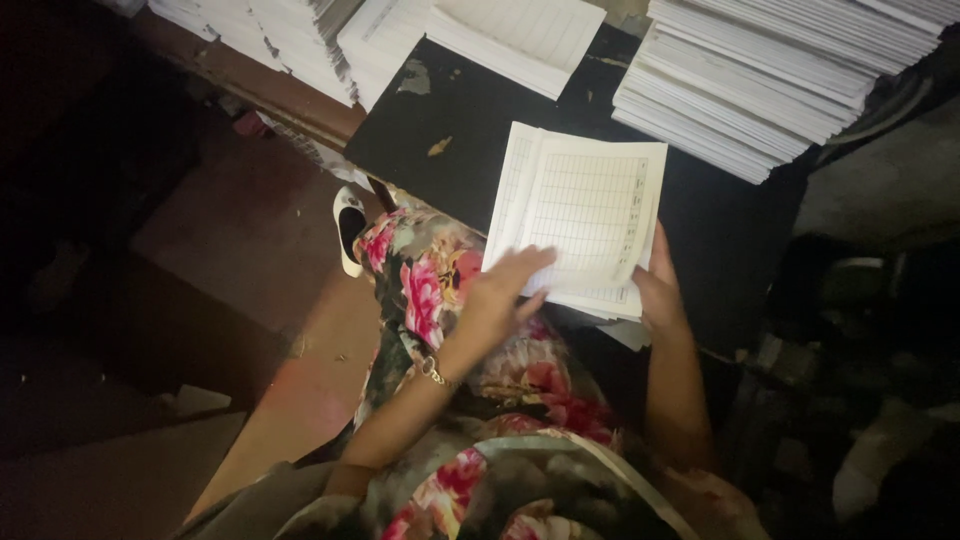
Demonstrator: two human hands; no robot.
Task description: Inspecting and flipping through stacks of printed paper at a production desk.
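Left hand (500, 290) flat, fingers spread on the ruled sheets (585, 215).
Right hand (655, 285) grips the sheets' right edge; they lie at the black table's (470, 120) near edge, paper stacks (760, 80) behind.

This looked like a small printing or bookbinding workshop. Tall stacks of ruled white paper (760, 80) crowded a worn black table (470, 120), more piles (270, 35) sat along a wooden ledge, and a bundle of ruled sheets (585, 215) lay on the table edge. The room was dim, with a bare reddish floor (240, 230).
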